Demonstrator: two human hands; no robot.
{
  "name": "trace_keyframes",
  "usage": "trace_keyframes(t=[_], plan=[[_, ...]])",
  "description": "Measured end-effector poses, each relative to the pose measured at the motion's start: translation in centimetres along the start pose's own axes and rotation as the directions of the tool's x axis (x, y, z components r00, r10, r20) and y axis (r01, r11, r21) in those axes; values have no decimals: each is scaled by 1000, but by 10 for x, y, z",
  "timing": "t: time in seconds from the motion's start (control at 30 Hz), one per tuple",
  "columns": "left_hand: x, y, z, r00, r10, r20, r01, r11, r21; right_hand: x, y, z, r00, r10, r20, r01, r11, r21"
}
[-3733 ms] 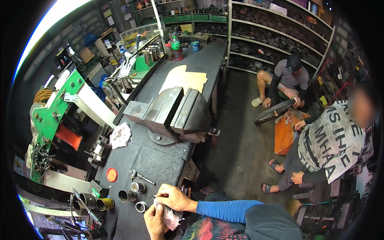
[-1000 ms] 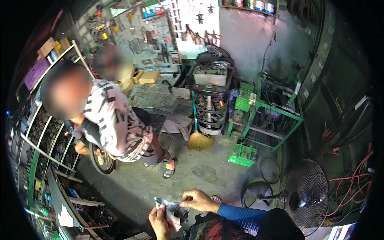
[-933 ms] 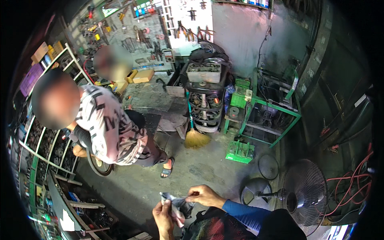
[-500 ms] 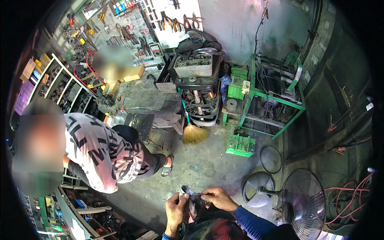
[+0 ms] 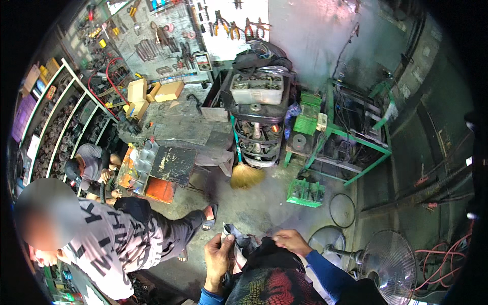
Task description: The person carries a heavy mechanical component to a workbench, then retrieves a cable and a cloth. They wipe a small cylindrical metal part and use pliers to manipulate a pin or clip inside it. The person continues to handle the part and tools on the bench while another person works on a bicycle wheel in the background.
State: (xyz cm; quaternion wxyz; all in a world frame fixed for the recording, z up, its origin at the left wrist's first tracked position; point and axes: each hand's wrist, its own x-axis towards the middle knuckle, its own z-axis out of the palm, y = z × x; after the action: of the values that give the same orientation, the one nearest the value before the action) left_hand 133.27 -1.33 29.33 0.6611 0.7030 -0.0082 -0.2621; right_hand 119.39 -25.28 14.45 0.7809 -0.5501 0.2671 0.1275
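My left hand (image 5: 218, 258) is closed, its thumb pressed over a crumpled grey-and-white cloth (image 5: 243, 241). A pale part of the cloth hangs down beside the palm. To the right, my right hand (image 5: 294, 241) is closed, fingertips together and apart from the grey cloth. What those fingers pinch, if anything, cannot be made out. Black fabric (image 5: 269, 254) lies just left of the right hand and below it. Lower down shows dark clothing with a red and yellow scaly pattern (image 5: 274, 287).
A standing fan (image 5: 389, 262) is close at right. A person in a patterned shirt (image 5: 114, 231) bends at left, with another crouching behind (image 5: 91, 165). Ahead are a green crate (image 5: 306, 193), a broom (image 5: 247, 176), a loaded cart (image 5: 256, 109), a green metal frame (image 5: 356, 132) and a workbench (image 5: 178, 122).
My right hand has come away from the grey cloth, moving right. My left hand still holds it. The person at left has bent lower and nearer, uncovering the crouching person. The view has shifted.
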Motion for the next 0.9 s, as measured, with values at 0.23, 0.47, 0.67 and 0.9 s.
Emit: trace_keyframes(t=[0.23, 0.47, 0.67, 0.9], plan=[[45, -1, -45, 989, -26, -143, 30, 999, 20, -6, 207, -124, 964, 266, -25, -123, 358, -926], [101, 7, -34, 951, -67, -303, 74, 997, 10, 49, 292, -160, 924, 282, -259, -375, 803, -464], [180, 29, 27, 919, -25, -395, 39, 999, 27, 174, 104, -235, 989, 146, 20, -80, 643, -762], [235, 92, 94, 943, -34, -332, 42, 999, 16, 240, 29, -361, 888, 368, 275, -96, 733, -673]])
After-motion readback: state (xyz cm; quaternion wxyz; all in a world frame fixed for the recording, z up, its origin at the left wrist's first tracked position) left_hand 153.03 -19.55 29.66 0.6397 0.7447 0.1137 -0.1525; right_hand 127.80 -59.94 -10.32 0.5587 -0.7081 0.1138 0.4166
